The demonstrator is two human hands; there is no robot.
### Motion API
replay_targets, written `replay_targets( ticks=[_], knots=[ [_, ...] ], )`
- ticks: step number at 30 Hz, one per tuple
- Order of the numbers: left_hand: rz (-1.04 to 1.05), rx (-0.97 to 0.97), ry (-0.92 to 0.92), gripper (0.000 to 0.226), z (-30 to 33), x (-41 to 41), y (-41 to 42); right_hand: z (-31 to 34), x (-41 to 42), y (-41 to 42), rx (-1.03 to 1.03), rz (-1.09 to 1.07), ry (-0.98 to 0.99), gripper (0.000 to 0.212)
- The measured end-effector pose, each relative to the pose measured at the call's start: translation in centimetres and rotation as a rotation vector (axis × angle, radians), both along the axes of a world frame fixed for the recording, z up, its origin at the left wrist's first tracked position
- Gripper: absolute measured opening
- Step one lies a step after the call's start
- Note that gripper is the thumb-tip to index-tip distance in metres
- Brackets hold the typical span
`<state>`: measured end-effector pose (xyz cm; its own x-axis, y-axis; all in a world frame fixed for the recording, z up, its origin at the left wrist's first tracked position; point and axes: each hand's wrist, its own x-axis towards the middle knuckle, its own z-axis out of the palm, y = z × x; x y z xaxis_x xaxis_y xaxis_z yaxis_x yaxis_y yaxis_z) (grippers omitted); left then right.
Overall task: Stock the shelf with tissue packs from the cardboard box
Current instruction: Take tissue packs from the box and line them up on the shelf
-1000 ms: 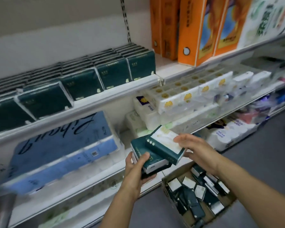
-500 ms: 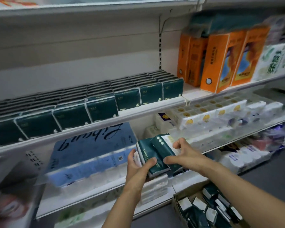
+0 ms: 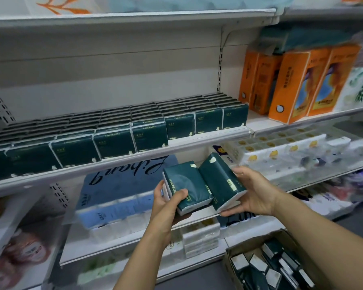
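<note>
Below the shelf lip, my hands: both raised in front of the lower bay, forearms coming up from the bottom of the view, each holding dark green tissue packs.
Left hand (image 3: 168, 203): palm under a pack (image 3: 187, 186), thumb curled over its near face; the edges of more packs show behind it against my fingers, how many I cannot tell.
Right hand (image 3: 253, 192): cupped under and round the right end of a second pack (image 3: 222, 181), fingers over its far end, thumb below its white end.
Packs together: the two touch along their long sides, tilted, just under the shelf (image 3: 197, 143) lip.
Shelf row: green packs (image 3: 113, 141) stand upright side by side from the far left to a last one near the right end of this section, several deep.
Open room: a bare strip of shelf right of the last pack, before the orange boxes (image 3: 291, 84) on the next section; tall clear space above the row, up to the next board.
Below the shelf: a blue bundle (image 3: 117, 191) lies left of my hands, white rolls (image 3: 281, 151) to their right.
Box (image 3: 285, 234): on the floor, low right of the shelf, under my right forearm, open, with more green packs lying loose inside.
</note>
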<state>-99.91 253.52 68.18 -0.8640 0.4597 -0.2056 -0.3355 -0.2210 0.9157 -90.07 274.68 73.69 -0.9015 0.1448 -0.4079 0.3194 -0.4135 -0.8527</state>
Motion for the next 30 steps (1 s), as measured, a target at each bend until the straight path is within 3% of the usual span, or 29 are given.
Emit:
replay_targets(
  ticks=[1, 4, 6, 8, 11, 14, 19, 23, 27, 30],
  knots=[
    [0.008, -0.015, 0.014, 0.077, 0.1, -0.1, 0.0, 0.1, -0.4, -0.1, 0.035, 0.026, -0.004, 0.05],
    [0.021, -0.044, 0.045, 0.074, 0.4, -0.7, 0.1, -0.1, -2.2, 0.0, 0.276, 0.051, -0.072, 0.085],
    [0.064, -0.05, 0.052, 0.072, 0.6, -1.3, 0.2, -0.1, -3.6, 0.5, 0.432, -0.007, -0.074, 0.091],
    [0.107, -0.041, 0.047, 0.068, 0.8, -2.0, 0.0, 0.0, -5.0, 1.4, 0.478, -0.103, -0.054, 0.081],
    [0.163, -0.056, 0.039, 0.069, 1.0, -3.0, 0.2, 0.9, -7.0, 2.9, 0.384, -0.195, 0.009, 0.043],
    [0.17, -0.07, 0.021, 0.07, 1.2, -3.7, 1.2, 1.3, -9.1, 4.1, 0.355, -0.191, 0.096, 0.029],
    [0.178, -0.093, 0.02, 0.07, 1.9, -4.9, 3.6, 2.8, -11.8, 6.5, 0.455, -0.079, 0.171, 0.046],
    [0.221, -0.108, 0.011, 0.072, 2.1, -5.8, 5.1, 3.7, -13.7, 8.6, 0.507, 0.045, 0.165, 0.032],
    [0.27, -0.092, 0.013, 0.069, 1.8, -5.9, 6.2, 4.2, -15.6, 10.1, 0.569, 0.026, 0.13, 0.023],
    [0.315, -0.071, -0.003, 0.068, 1.5, -5.7, 6.6, 5.5, -17.0, 10.8, 0.541, -0.026, 0.224, 0.015]
  ],
)
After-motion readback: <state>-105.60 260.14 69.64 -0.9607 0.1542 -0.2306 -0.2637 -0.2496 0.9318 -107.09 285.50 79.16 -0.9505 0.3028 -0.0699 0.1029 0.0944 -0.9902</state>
